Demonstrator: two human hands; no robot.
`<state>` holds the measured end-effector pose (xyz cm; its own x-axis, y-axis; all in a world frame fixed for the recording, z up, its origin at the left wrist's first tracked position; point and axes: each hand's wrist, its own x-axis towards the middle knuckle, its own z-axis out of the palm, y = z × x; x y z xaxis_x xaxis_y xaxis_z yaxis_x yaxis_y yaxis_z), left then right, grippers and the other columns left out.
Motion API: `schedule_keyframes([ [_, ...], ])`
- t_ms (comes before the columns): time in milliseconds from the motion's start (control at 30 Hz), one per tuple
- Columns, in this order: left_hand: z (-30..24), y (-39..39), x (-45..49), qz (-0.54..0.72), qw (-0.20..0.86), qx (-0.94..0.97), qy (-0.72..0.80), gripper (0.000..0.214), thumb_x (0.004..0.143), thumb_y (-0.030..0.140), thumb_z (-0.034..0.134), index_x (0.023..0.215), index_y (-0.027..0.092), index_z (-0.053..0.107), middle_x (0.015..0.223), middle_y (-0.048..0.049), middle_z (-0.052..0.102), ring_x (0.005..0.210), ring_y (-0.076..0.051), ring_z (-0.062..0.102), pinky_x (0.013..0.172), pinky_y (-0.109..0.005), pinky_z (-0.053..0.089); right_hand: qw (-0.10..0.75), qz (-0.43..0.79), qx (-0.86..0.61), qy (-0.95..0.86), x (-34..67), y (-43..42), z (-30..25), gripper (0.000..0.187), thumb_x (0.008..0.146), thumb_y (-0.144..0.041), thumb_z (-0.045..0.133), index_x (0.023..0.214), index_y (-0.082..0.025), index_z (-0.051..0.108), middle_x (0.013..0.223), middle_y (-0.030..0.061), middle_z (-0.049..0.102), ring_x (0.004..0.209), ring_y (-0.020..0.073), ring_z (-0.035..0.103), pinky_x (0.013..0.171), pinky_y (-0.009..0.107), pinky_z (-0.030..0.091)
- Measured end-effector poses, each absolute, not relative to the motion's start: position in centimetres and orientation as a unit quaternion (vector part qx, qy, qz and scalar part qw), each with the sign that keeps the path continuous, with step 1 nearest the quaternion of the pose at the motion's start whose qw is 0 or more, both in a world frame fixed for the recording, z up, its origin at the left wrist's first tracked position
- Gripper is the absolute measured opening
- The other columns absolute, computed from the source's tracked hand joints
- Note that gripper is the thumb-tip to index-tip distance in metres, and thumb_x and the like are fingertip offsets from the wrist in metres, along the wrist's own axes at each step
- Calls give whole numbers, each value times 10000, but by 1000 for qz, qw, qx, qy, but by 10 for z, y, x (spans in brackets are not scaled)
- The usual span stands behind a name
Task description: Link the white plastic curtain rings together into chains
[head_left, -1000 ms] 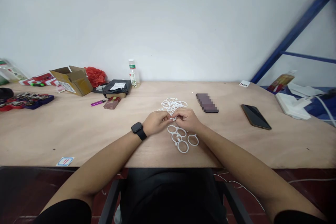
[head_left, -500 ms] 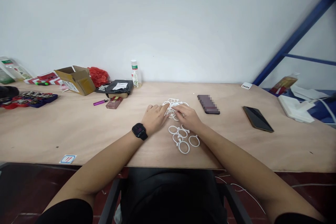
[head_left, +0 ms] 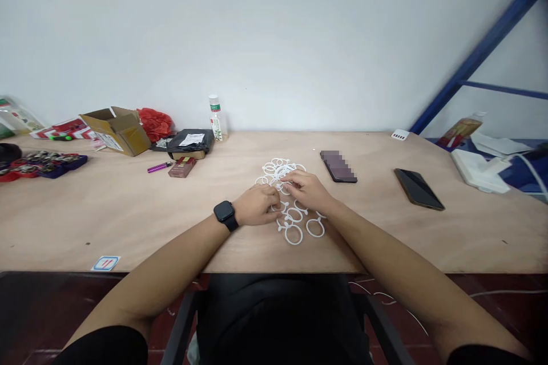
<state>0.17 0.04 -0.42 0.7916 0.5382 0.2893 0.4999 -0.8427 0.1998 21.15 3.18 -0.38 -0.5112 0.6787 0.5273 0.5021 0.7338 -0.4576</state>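
A pile of white plastic rings (head_left: pixel 280 168), each with a small tab or loop, lies on the wooden table, and several looser rings (head_left: pixel 293 234) are spread nearer to me. My left hand (head_left: pixel 258 206), with a black watch on its wrist, has its fingers curled down onto a ring at the left of the looser group; the fingertips are partly hidden. At the right side of the pile, my right hand (head_left: pixel 311 191) has thumb and fingers drawn together on a white ring. Its palm partly covers the rings below.
Two phones (head_left: pixel 338 166) (head_left: pixel 418 189) lie to the right, with a white power strip (head_left: pixel 479 171) past them. On the left are a purple lighter (head_left: pixel 159 167), a dark red small box (head_left: pixel 182 167), a black package (head_left: pixel 190 141), an open carton (head_left: pixel 124 132) and a bottle (head_left: pixel 217 120).
My left hand has drawn back from the pile toward me, onto the looser rings, and its fingers are more curled. Some rings at the pile's left edge are now uncovered. My right hand has barely moved.
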Motion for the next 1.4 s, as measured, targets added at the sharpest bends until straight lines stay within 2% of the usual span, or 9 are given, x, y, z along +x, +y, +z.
schedule_keyframes([
  [133, -4, 2, -2, 187, 51, 938, 288, 167, 861, 261, 551, 763, 163, 644, 934, -71, 662, 879, -195, 602, 829, -332, 461, 335, 130, -348, -866, 213, 32, -3, 190, 883, -216, 566, 998, -194, 716, 886, 53, 703, 805, 177, 628, 761, 318, 484],
  [367, 1, 3, -2, 324, 124, 891, 294, 211, 962, 290, 435, 943, 163, 602, 986, -86, 660, 932, -181, 601, 851, -334, 488, 297, 157, -309, -890, 217, 34, -2, 361, 856, -105, 455, 1110, -205, 691, 981, 61, 707, 911, 193, 632, 826, 330, 475],
  [567, 2, 3, -4, 374, 186, 846, 332, 245, 963, 317, 459, 921, 152, 636, 898, -67, 668, 802, -147, 598, 743, -277, 487, 320, 196, -324, -868, 214, 28, 1, 247, 886, -205, 513, 1045, -193, 702, 871, 48, 702, 781, 164, 615, 728, 286, 460],
  [733, -2, 4, -4, 370, 211, 837, 343, 247, 921, 223, 496, 1123, 174, 629, 1055, -67, 700, 894, -155, 641, 816, -277, 503, 339, 216, -355, -844, 214, 27, -3, 200, 843, -230, 576, 988, -180, 704, 795, 29, 673, 645, 130, 561, 624, 252, 436],
  [967, 2, 2, -3, 372, 244, 810, 382, 192, 873, 145, 490, 970, 149, 656, 789, -15, 681, 701, -119, 606, 665, -231, 471, 346, 229, -350, -840, 212, 27, -6, 238, 850, -203, 550, 1042, -182, 689, 810, 25, 669, 649, 122, 558, 621, 242, 430],
  [1200, 3, 0, -2, 377, 266, 805, 372, 209, 904, 200, 483, 1013, 150, 656, 811, -28, 691, 725, -127, 619, 681, -238, 475, 344, 199, -308, -865, 213, 28, -4, 192, 875, -248, 537, 955, -171, 694, 738, 22, 633, 650, 130, 545, 629, 247, 411],
  [1400, 3, 1, -1, 374, 263, 812, 363, 213, 936, 250, 489, 1012, 167, 670, 895, -41, 720, 778, -134, 651, 737, -246, 496, 331, 200, -297, -873, 213, 28, -3, 186, 888, -261, 520, 913, -178, 684, 778, 34, 663, 703, 144, 576, 667, 255, 422],
])
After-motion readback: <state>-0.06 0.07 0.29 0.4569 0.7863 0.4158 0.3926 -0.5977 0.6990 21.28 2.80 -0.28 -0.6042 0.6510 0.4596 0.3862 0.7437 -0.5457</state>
